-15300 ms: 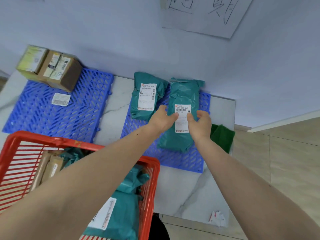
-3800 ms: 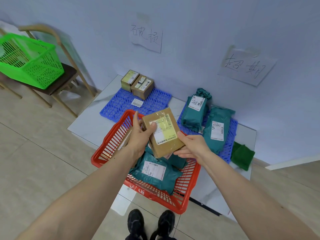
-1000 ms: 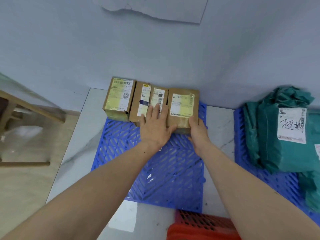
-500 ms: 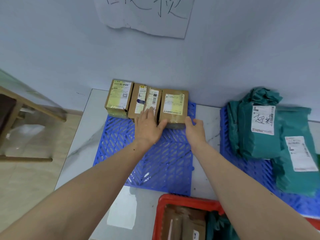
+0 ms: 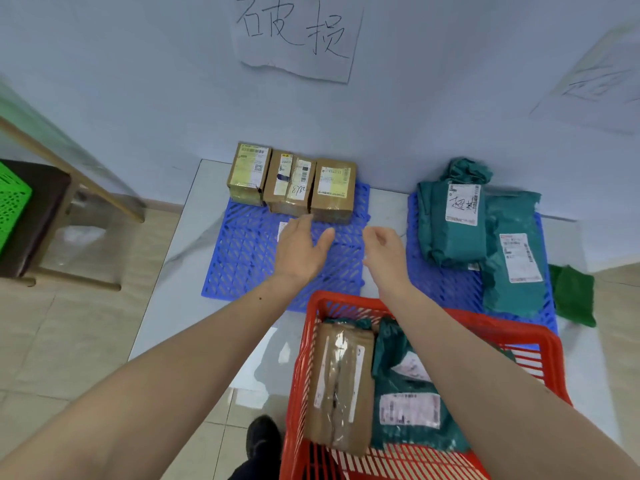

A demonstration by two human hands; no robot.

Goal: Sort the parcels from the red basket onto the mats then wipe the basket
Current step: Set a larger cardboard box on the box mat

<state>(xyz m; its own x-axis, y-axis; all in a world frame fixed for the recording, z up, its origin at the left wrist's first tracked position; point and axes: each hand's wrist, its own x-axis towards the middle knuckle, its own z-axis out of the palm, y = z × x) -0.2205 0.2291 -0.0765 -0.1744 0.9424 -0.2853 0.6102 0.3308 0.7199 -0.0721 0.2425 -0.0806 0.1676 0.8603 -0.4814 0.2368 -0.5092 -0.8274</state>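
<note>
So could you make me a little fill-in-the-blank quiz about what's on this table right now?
1. The row of cardboard boxes on the left blue mat numbers ____.
2. The parcels still waiting lie in a basket coloured ____.
3. The soft parcels on the right blue mat are wrapped in ____ plastic.
4. The left hand and right hand are both holding ____.

Missing words: three; red; green; nothing

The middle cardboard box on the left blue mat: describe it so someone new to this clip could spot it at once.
Find the left blue mat, below the handwritten paper sign on the wall. Three cardboard boxes stand in a row along its far edge; take the middle box. It alone carries two separate white labels, a strip of dark blue tape and handwritten digits near its front edge.
</note>
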